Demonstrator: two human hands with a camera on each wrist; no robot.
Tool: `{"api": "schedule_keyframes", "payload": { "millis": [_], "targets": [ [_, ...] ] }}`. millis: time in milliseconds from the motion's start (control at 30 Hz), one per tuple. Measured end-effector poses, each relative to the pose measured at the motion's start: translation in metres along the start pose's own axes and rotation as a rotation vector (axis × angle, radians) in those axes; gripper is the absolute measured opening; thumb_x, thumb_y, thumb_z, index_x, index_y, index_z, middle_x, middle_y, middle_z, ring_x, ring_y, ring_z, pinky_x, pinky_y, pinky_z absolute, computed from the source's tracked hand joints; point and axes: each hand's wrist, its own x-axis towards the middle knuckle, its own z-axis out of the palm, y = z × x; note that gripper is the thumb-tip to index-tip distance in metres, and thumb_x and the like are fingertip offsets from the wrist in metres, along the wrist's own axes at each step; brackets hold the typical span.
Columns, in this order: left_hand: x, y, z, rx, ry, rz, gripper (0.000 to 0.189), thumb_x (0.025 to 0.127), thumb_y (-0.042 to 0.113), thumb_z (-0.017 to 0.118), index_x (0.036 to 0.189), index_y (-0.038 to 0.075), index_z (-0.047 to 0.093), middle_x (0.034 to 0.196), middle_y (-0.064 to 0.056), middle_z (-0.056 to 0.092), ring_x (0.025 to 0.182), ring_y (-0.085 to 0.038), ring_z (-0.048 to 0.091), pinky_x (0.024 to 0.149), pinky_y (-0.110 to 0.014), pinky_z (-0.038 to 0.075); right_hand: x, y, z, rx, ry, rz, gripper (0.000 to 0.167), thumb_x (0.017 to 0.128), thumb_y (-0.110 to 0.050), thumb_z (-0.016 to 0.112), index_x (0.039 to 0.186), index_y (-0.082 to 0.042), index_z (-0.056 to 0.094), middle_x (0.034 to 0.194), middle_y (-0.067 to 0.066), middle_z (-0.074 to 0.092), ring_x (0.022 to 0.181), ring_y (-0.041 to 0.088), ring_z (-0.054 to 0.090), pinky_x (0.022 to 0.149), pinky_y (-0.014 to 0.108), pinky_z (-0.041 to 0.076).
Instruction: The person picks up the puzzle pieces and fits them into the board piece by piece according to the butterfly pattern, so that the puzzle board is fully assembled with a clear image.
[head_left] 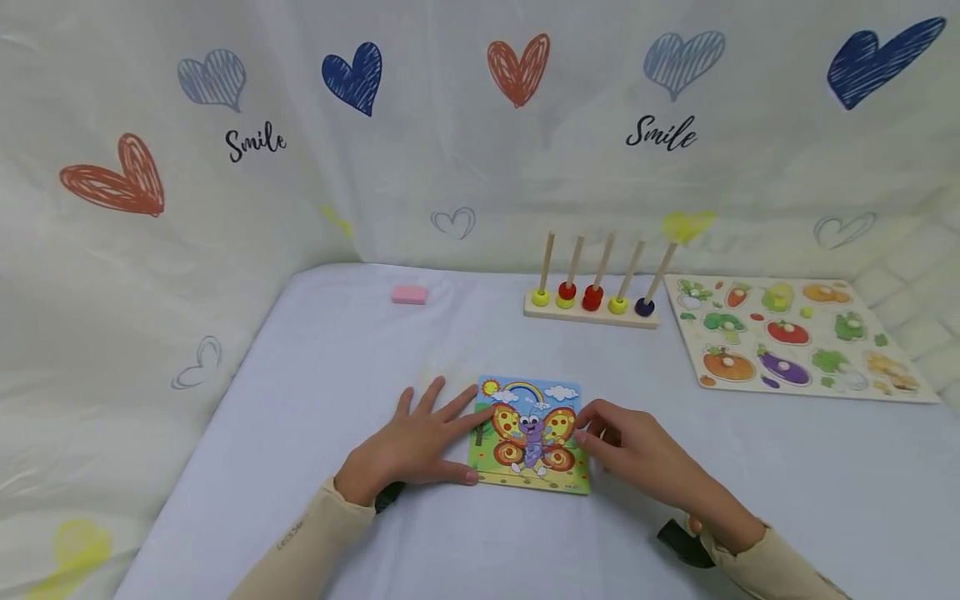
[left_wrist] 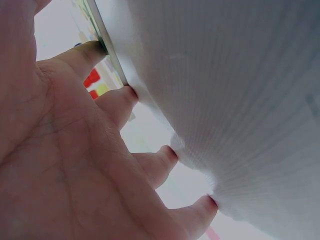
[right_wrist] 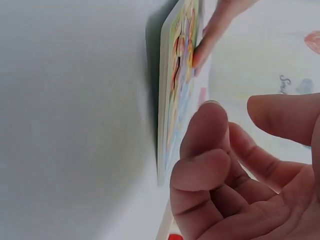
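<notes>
A square butterfly puzzle [head_left: 531,392] lies flat on the white cloth, its picture showing a smiling butterfly under a rainbow. Spread wide, my left hand [head_left: 414,443] rests at its left side, the index fingertip on the picture and the thumb at the lower left corner. The left wrist view shows the other left fingertips [left_wrist: 169,154] pressing on the cloth beside the board's edge [left_wrist: 114,55]. My right hand [head_left: 637,448] hovers at the puzzle's right edge with loosely bent fingers. In the right wrist view its thumb [right_wrist: 285,117] stands apart from the index finger, nothing between them.
Behind the puzzle stands a wooden peg counter [head_left: 592,313] with coloured beads on its upright pegs. A vegetable puzzle board [head_left: 757,333] lies at the back right. A pink eraser-like block [head_left: 409,295] sits at the back left. A heart-patterned curtain [head_left: 450,150] hangs behind.
</notes>
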Motion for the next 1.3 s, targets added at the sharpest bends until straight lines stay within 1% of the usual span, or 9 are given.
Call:
{"api": "schedule_keyframes", "payload": {
  "millis": [233, 400, 467, 633, 700, 867, 1033, 1133, 1300],
  "targets": [
    [0.001, 0.0, 0.0, 0.005, 0.001, 0.01, 0.092, 0.093, 0.066, 0.074, 0.17, 0.038, 0.033, 0.18, 0.0, 0.013, 0.161, -0.048, 0.003, 0.119, -0.079, 0.01, -0.017, 0.004, -0.014, -0.04, 0.034, 0.055, 0.018, 0.106, -0.02, 0.07, 0.119, -0.008, 0.072, 0.098, -0.003, 0.069, 0.086, 0.016, 0.063, 0.07, 0.027, 0.055],
    [0.001, -0.001, -0.002, -0.006, 0.006, 0.004, 0.091, 0.093, 0.064, 0.075, 0.17, 0.037, 0.033, 0.18, 0.0, 0.013, 0.161, -0.048, 0.002, 0.118, -0.08, 0.008, -0.032, 0.011, -0.027, -0.104, 0.099, -0.002, 0.015, 0.104, -0.015, 0.073, 0.119, -0.01, 0.072, 0.11, -0.004, 0.069, 0.094, 0.012, 0.063, 0.076, 0.027, 0.057],
    [0.001, -0.001, -0.003, -0.009, 0.007, 0.001, 0.091, 0.093, 0.064, 0.075, 0.17, 0.037, 0.033, 0.18, 0.0, 0.013, 0.162, -0.048, 0.001, 0.119, -0.079, 0.007, -0.039, 0.014, -0.031, -0.126, 0.114, -0.012, 0.015, 0.104, -0.014, 0.074, 0.119, -0.011, 0.072, 0.112, -0.003, 0.069, 0.095, 0.01, 0.062, 0.076, 0.027, 0.057],
    [0.001, -0.001, -0.003, -0.019, 0.0, -0.001, 0.091, 0.093, 0.064, 0.075, 0.17, 0.036, 0.034, 0.18, 0.0, 0.013, 0.162, -0.048, 0.0, 0.119, -0.079, 0.006, -0.058, 0.026, -0.036, -0.166, 0.115, 0.034, 0.015, 0.103, -0.015, 0.075, 0.118, -0.013, 0.073, 0.115, -0.003, 0.068, 0.096, 0.006, 0.06, 0.075, 0.026, 0.056],
    [0.002, 0.0, -0.002, -0.022, -0.005, -0.002, 0.092, 0.093, 0.064, 0.075, 0.17, 0.036, 0.033, 0.18, 0.0, 0.012, 0.162, -0.047, 0.001, 0.119, -0.079, 0.006, -0.065, 0.03, -0.037, -0.179, 0.12, 0.053, 0.015, 0.102, -0.015, 0.076, 0.117, -0.015, 0.073, 0.115, -0.004, 0.068, 0.096, 0.005, 0.06, 0.074, 0.025, 0.056],
    [0.002, 0.001, -0.001, -0.019, -0.005, 0.003, 0.093, 0.093, 0.065, 0.075, 0.17, 0.037, 0.032, 0.18, 0.0, 0.011, 0.162, -0.047, 0.001, 0.119, -0.079, 0.006, -0.082, 0.042, -0.041, -0.198, 0.131, 0.059, 0.015, 0.1, -0.015, 0.078, 0.114, -0.016, 0.073, 0.111, -0.007, 0.067, 0.094, 0.005, 0.058, 0.072, 0.025, 0.055],
    [0.003, 0.0, -0.001, -0.017, -0.001, 0.007, 0.093, 0.093, 0.065, 0.075, 0.17, 0.037, 0.032, 0.18, 0.001, 0.011, 0.162, -0.047, 0.0, 0.119, -0.079, 0.006, -0.095, 0.057, -0.045, -0.216, 0.11, 0.046, 0.021, 0.097, -0.011, 0.081, 0.115, -0.016, 0.073, 0.112, -0.007, 0.065, 0.092, 0.007, 0.055, 0.067, 0.025, 0.052],
    [0.002, 0.0, -0.001, -0.014, 0.0, 0.005, 0.092, 0.093, 0.064, 0.075, 0.17, 0.037, 0.033, 0.18, 0.001, 0.012, 0.162, -0.047, 0.001, 0.119, -0.079, 0.006, -0.101, 0.066, -0.048, -0.219, 0.062, 0.056, 0.025, 0.095, -0.012, 0.082, 0.118, -0.018, 0.071, 0.114, -0.005, 0.062, 0.092, 0.007, 0.051, 0.067, 0.026, 0.048],
    [0.002, -0.001, 0.001, -0.016, -0.003, 0.001, 0.092, 0.093, 0.064, 0.075, 0.17, 0.037, 0.033, 0.18, 0.001, 0.013, 0.162, -0.047, 0.001, 0.119, -0.078, 0.006, -0.104, 0.078, -0.05, -0.251, -0.039, 0.085, 0.032, 0.091, -0.019, 0.087, 0.118, -0.021, 0.069, 0.114, -0.004, 0.055, 0.096, 0.005, 0.046, 0.075, 0.026, 0.047]
  ]
}}
